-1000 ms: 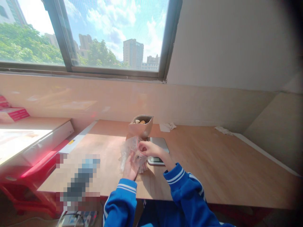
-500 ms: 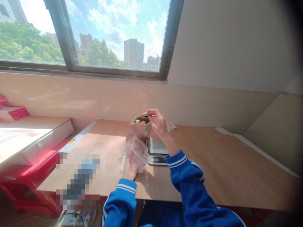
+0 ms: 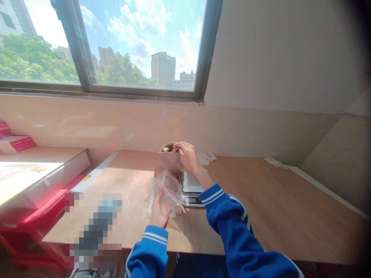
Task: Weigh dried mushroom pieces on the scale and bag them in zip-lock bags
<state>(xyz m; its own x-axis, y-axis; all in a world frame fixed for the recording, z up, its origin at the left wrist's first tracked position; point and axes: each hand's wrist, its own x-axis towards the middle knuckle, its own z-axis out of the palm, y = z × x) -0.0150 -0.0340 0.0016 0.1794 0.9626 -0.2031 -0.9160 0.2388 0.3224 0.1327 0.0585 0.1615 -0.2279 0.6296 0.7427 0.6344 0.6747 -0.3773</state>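
My left grip [image 3: 160, 212] clasps the bag [image 3: 171, 188], likely limp, best held below mouth; right grip [image 3: 189, 155], hold unclear, at sack [image 3: 168, 163], 12 o'clock.

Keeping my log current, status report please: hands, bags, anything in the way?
Left hand holding clear plastic bag. Right hand at open mouth of paper bag. Right forearm partly blocking view of scale.

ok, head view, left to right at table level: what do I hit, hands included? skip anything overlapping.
Pink-and-white box → left hand → digital scale → crumpled white scrap → second white scrap.
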